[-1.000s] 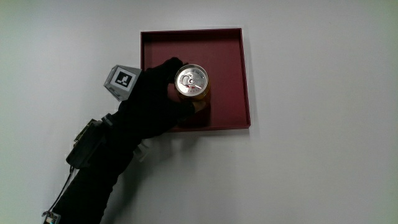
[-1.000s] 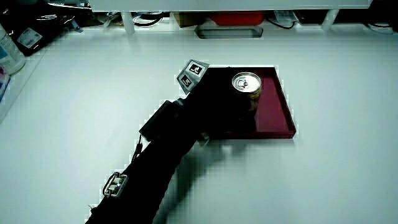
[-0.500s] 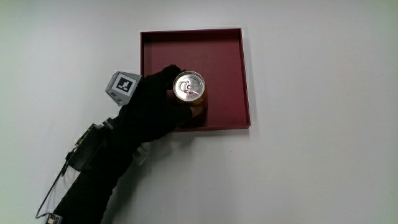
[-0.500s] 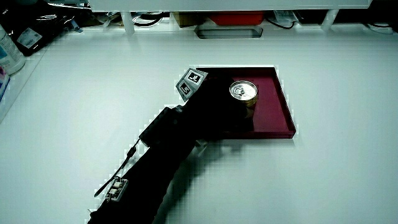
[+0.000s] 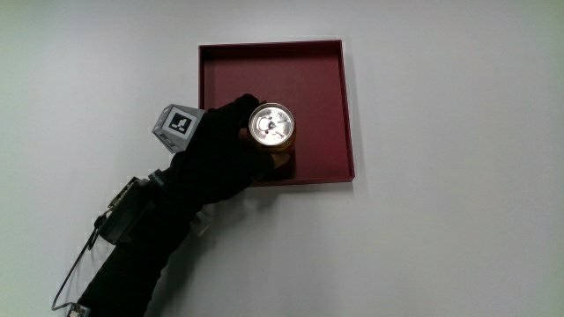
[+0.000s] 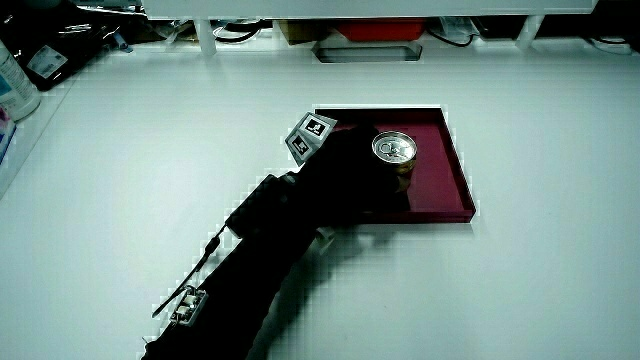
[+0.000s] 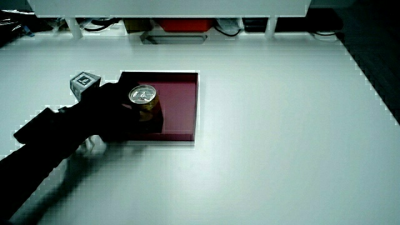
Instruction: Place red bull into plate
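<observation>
The hand (image 5: 218, 150) was wrapped around the red bull can (image 5: 270, 126), its fingers curled against the can's side so that it had a firm hold on it; the can stood upright with its silver lid and pull tab facing up, which suited a drink can that has to be set down on its base. The can was inside the plate (image 5: 322, 88), a square dark red tray with a low raised rim, in the part of the plate nearer to the person and close to the rim where the hand reached in; the forearm (image 5: 132, 255) ran from the person's edge of the table up to that rim, so the hand came across the rim rather than down from above. Whether the can's base already rested on the plate's floor was hard to judge; in a side view the can (image 6: 396, 152) seemed to sit low, with a dark reflection below it, so it was probably touching or very nearly so. The task looked almost done; what remained, by this judgement, was to let go and draw the hand away without tipping the can.

The patterned cube (image 5: 177, 124) on the back of the glove sat beside the plate's rim. The table (image 5: 441, 238) was plain, white and smooth, with nothing else near the plate; in both side views a low partition (image 6: 370, 8) closed the table's farthest edge, with cables and a few dark items along it; a white bottle (image 6: 14, 80) stood at the table's edge, well apart from the plate.
</observation>
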Available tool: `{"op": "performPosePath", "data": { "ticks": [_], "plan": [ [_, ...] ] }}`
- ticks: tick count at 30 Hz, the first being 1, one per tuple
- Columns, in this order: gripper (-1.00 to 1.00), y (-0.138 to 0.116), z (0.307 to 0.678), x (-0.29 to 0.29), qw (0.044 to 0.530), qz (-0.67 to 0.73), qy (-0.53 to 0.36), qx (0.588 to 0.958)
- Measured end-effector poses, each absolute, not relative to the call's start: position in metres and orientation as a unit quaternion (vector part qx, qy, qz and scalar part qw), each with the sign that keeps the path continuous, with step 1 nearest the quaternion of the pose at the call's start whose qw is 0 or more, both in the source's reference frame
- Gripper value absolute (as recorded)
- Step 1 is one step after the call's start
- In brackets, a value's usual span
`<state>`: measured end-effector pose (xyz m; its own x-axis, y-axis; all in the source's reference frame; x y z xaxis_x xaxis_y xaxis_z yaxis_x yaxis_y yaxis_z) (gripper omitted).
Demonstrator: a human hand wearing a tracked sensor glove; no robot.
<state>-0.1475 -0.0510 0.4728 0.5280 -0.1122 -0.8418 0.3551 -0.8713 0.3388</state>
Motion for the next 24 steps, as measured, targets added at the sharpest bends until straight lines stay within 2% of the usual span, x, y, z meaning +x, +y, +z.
{"op": "performPosePath", "data": {
  "ticks": [7, 10, 12, 17, 20, 22, 24],
  "plan": [
    [-0.68, -0.050, 0.475, -0.146, 0.274, -0.484, 0.077, 0.828],
    [-0.76, -0.047, 0.472, -0.148, 0.288, -0.505, 0.066, 0.811],
    [-0.82, -0.047, 0.468, -0.153, 0.276, -0.504, 0.074, 0.815],
    [-0.97, -0.044, 0.450, -0.164, 0.273, -0.541, 0.081, 0.792],
    [-1.00, -0.040, 0.432, -0.172, 0.279, -0.503, 0.072, 0.815],
    [-1.00, -0.036, 0.423, -0.176, 0.269, -0.516, 0.087, 0.809],
    [-1.00, -0.030, 0.410, -0.181, 0.281, -0.502, 0.069, 0.815]
  ]
}}
